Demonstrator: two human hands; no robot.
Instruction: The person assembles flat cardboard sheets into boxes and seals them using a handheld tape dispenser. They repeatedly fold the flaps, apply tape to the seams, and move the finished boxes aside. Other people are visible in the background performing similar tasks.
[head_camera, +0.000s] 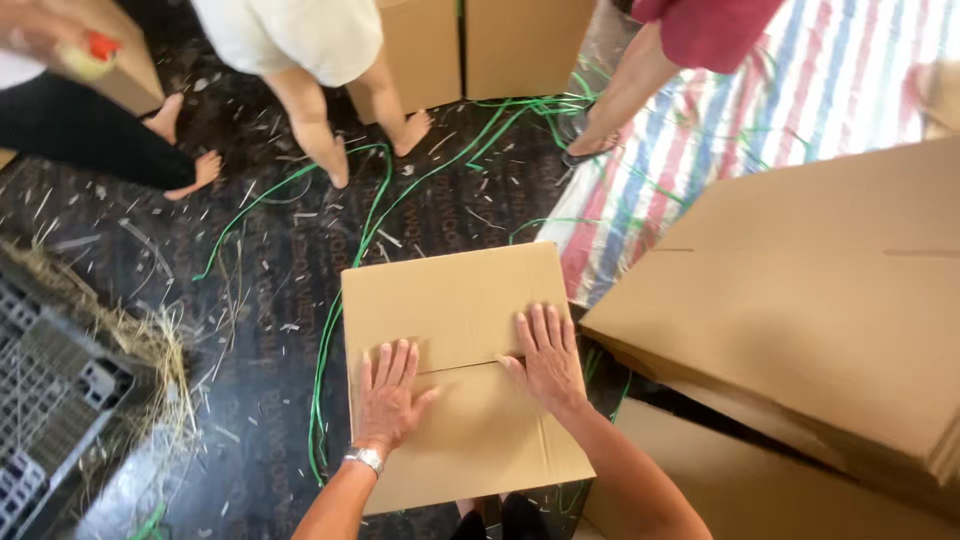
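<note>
Both hands lie flat, fingers spread, palms down; neither closes around anything. Left hand (388, 395), a silver watch (365, 459) at its wrist, presses the near flap of the cardboard box (450, 300). Right hand (547, 358) straddles the seam where the two top flaps meet. Judgement: the weight keeps the flaps level and shut, since nothing visible fastens the seam.

The box sits on the dark floor (250, 420) directly in front of the person, square to the body, plain brown, no label showing on its top.

A green strap (335, 330) runs along the box's left edge and trails off across the floor.

Right: a stack of flattened brown cardboard sheets (800, 290), tilted, overlapping a red, blue and white striped mat (690, 150). Far edge: more upright brown boxes (500, 45).

Left: a grey plastic crate (45, 390) with straw (150, 340) beside it.

Other people's bare legs stand beyond; one hand at top left holds a tape roll (88, 55).
</note>
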